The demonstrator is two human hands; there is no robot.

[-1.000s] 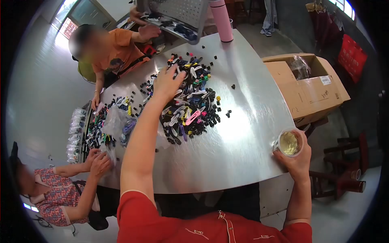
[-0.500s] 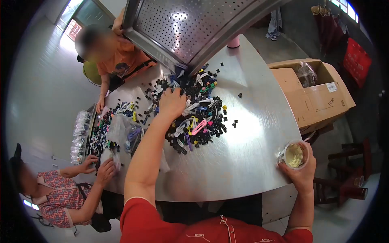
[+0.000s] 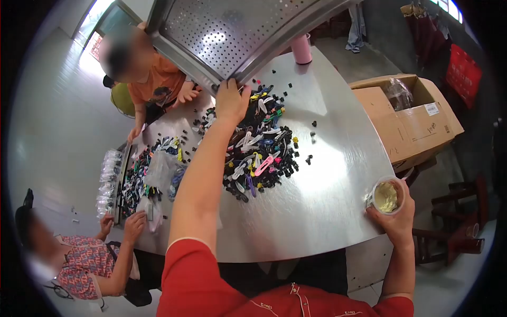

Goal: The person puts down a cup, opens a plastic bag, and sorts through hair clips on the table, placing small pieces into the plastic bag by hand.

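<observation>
My left hand [image 3: 231, 103] reaches across the table to the lower corner of a tilted, perforated metal tray [image 3: 211, 45]. Its fingers are stretched out against the tray's rim, with the thumb apart. Right below lies a heap of hair clips [image 3: 256, 153] in black, white, yellow and pink, mixed with small black pieces; my forearm covers part of it. Over by the table's right edge, my right hand [image 3: 396, 219] is wrapped round a clear plastic cup [image 3: 386, 198] with something pale yellow inside.
Two other people are at the table's left, around a second clip pile [image 3: 140, 177] with a clear plastic bag [image 3: 161, 171]. Wrapped packs [image 3: 108, 182] line that edge. A pink tumbler [image 3: 301, 50] stands at the far side. An open cardboard box [image 3: 406, 124] sits right of the table [image 3: 332, 211].
My left hand has moved from the clip heap up to the tray's corner. The tray has shifted slightly up and left. A co-worker's hand has come off the tray. My right hand still holds the cup.
</observation>
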